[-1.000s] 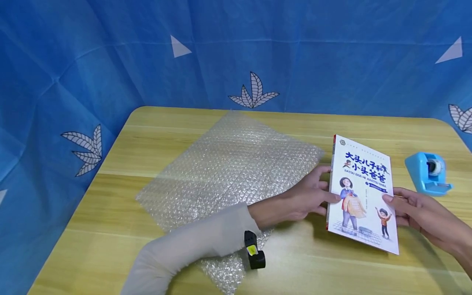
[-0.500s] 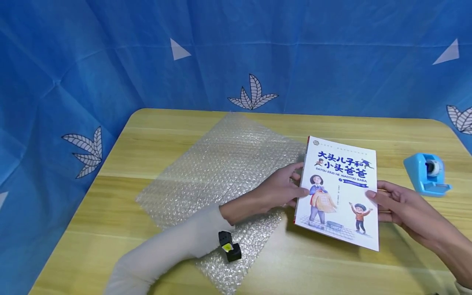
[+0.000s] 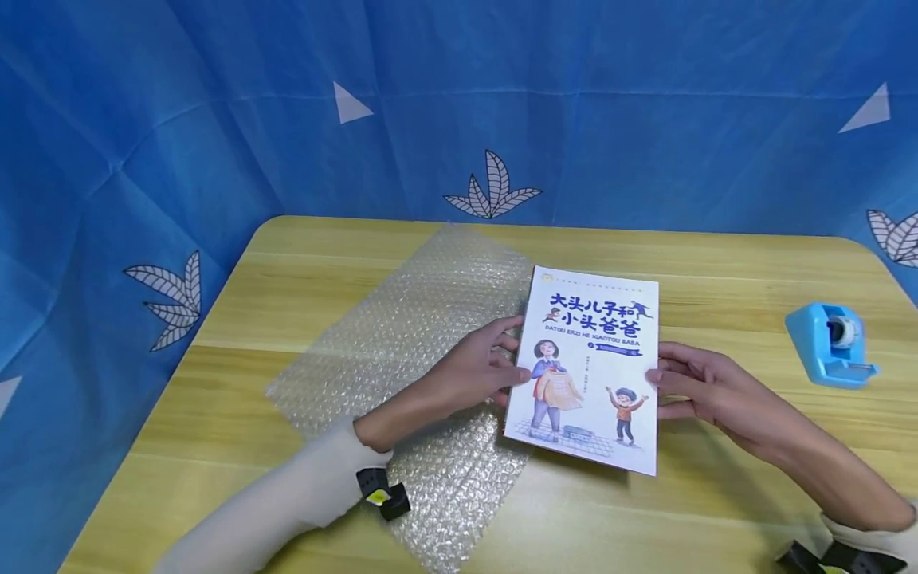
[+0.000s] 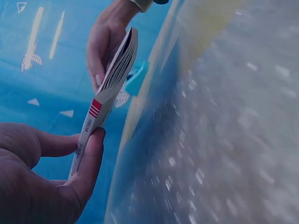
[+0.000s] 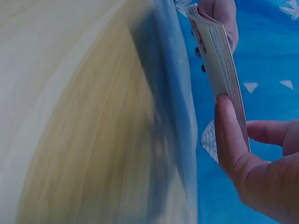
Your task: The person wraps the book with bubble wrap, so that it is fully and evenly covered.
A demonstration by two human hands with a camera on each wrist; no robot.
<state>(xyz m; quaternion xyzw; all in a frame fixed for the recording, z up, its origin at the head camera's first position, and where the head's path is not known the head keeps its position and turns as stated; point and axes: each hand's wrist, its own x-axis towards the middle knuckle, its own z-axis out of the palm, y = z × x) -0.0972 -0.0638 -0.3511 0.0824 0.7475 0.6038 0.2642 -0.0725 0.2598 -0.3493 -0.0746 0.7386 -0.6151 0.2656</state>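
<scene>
**Book held between two hands**

On my head view, a white picture book (image 3: 584, 371) sits right of centre, raised above the wood-grain table (image 3: 753, 279). I see the left hand (image 3: 476, 371) pinching its left edge and the right hand (image 3: 710, 387) pinching its right edge. Bubble wrap (image 3: 416, 319) lies left of centre, partly hidden; a blue tape dispenser (image 3: 825, 347) stands far right; blue cloth (image 3: 645, 119) fills the top.

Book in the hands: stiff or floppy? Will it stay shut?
The book probably flexes: it looks thin, and its pages gap apart at one end in the left wrist view. It may flop open if only the left hand held it, pinching near the spine. Rolling seems unlikely, given its flat covers.
</scene>
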